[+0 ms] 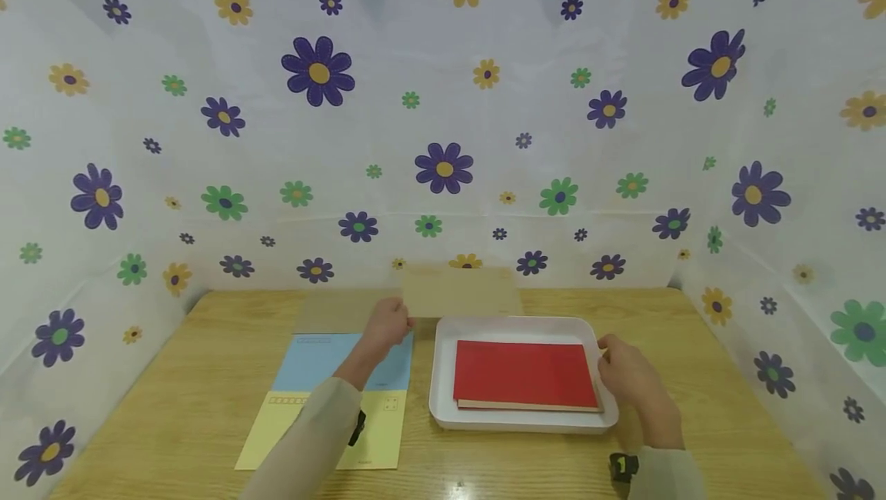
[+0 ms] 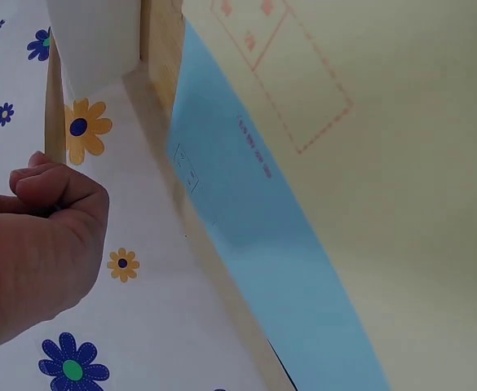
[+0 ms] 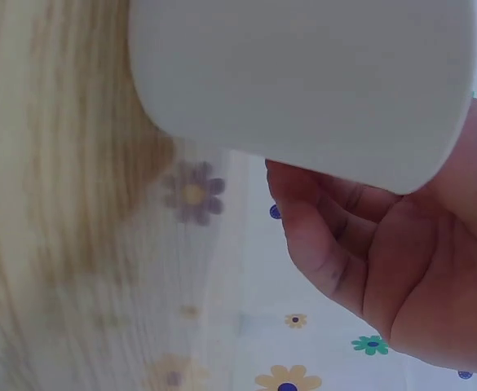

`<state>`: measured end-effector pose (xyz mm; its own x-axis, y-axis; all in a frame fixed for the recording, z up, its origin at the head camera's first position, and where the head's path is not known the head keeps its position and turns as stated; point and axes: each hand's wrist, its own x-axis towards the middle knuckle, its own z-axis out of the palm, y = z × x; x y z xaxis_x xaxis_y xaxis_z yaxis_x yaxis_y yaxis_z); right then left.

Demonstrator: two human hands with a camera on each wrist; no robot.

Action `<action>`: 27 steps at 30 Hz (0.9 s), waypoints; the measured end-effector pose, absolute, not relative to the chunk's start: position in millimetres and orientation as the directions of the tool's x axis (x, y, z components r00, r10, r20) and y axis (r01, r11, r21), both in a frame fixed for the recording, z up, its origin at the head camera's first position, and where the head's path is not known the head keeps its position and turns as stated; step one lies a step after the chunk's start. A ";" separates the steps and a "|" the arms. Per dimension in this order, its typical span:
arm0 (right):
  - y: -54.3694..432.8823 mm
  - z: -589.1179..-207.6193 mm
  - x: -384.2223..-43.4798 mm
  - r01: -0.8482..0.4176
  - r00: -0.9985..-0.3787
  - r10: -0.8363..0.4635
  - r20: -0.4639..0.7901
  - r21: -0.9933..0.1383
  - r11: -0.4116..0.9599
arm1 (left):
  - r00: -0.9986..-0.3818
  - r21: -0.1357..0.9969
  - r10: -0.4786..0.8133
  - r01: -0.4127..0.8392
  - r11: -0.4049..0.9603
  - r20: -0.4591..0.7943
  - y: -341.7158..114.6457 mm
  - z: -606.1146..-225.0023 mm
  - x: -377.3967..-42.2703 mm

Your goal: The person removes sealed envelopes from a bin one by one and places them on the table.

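My left hand [image 1: 389, 323] pinches the left end of a brown kraft envelope [image 1: 460, 292], raised behind a white tray [image 1: 443, 377]. Seen from the left wrist, that envelope is almost edge-on, a thin strip above the curled fingers of the left hand [image 2: 46, 236]. At the tray's right side, my right hand [image 1: 631, 373] grips the rim; in the right wrist view its fingers curl against the outer wall of the tray [image 3: 303, 90]. Inside the tray lies a red envelope [image 1: 524, 371], with a tan edge showing beneath it.
Left of the tray, a yellow envelope [image 1: 367, 429], a blue envelope [image 1: 332, 358] and another brown envelope [image 1: 328, 311] lie in a column on the wooden table [image 1: 187, 377]. A flower-patterned white sheet [image 1: 388, 123] rises behind the table and along both sides.
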<state>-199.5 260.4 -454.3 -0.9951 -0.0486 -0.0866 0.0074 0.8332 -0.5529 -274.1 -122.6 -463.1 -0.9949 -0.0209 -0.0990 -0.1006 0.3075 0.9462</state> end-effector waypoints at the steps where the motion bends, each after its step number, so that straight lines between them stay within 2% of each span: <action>1: 260.1 -453.4 -199.2 -0.002 -0.995 -0.056 -0.080 -0.556 0.831 | -0.995 0.941 -0.017 -0.099 0.323 -0.099 -120.8 -464.1 -275.2; 5: 259.7 -449.9 -197.1 -0.039 -0.995 -0.086 -0.056 -0.565 0.824 | -0.995 0.918 0.008 -0.093 0.385 -0.104 -114.0 -466.7 -278.0; 12: 261.5 -446.8 -195.1 0.011 -0.988 -0.078 -0.135 -0.560 0.828 | -0.992 0.839 0.047 -0.070 0.540 -0.113 -101.1 -468.0 -278.2; 16: 265.4 -444.7 -192.0 0.021 -0.985 -0.078 -0.156 -0.549 0.836 | -0.986 0.838 0.065 -0.097 0.537 -0.156 -94.0 -466.4 -276.0; 27: 270.3 -441.4 -189.7 0.025 -0.982 -0.082 -0.172 -0.544 0.839 | -0.994 0.745 0.038 -0.050 0.665 -0.101 -87.7 -465.9 -274.8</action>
